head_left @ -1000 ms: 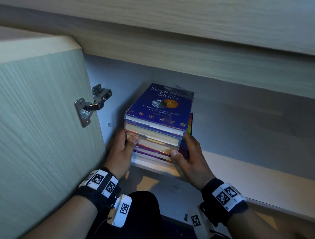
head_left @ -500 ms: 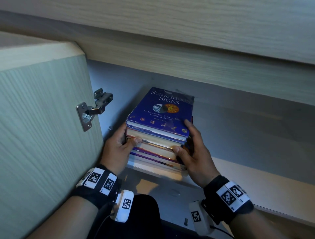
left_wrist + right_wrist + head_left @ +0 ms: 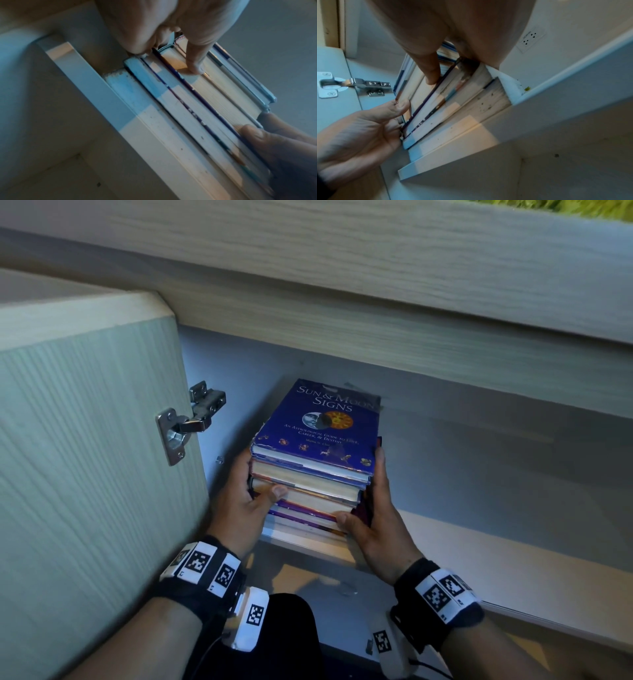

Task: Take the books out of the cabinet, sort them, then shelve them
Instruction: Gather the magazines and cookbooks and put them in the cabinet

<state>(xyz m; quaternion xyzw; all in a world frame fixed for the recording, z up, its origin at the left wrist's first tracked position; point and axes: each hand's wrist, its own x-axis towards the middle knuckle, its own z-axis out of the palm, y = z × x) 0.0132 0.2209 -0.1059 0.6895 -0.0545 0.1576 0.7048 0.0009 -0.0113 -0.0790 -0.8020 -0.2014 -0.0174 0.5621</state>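
Observation:
A stack of several books [image 3: 308,487] lies flat on the cabinet shelf [image 3: 445,546], topped by a blue book titled "Sun & Moon Signs" [image 3: 318,426]. My left hand [image 3: 245,498] grips the stack's left side, thumb on the front page edges. My right hand [image 3: 373,515] grips the right side, thumb on the front of a lower book, fingers along the side. The left wrist view shows the page edges [image 3: 197,108] with my left thumb [image 3: 195,63] on them. In the right wrist view, my right thumb [image 3: 429,70] presses the page edges [image 3: 447,108].
The open cabinet door [image 3: 85,474] stands at the left with a metal hinge [image 3: 191,422]. A wooden top board [image 3: 342,285] overhangs the shelf. To the right of the stack the shelf extends away. A wall socket [image 3: 530,37] shows in the right wrist view.
Both hands have shifted higher up the stack's sides, the right fingers now reaching beside the top blue book. The stack stays on the shelf.

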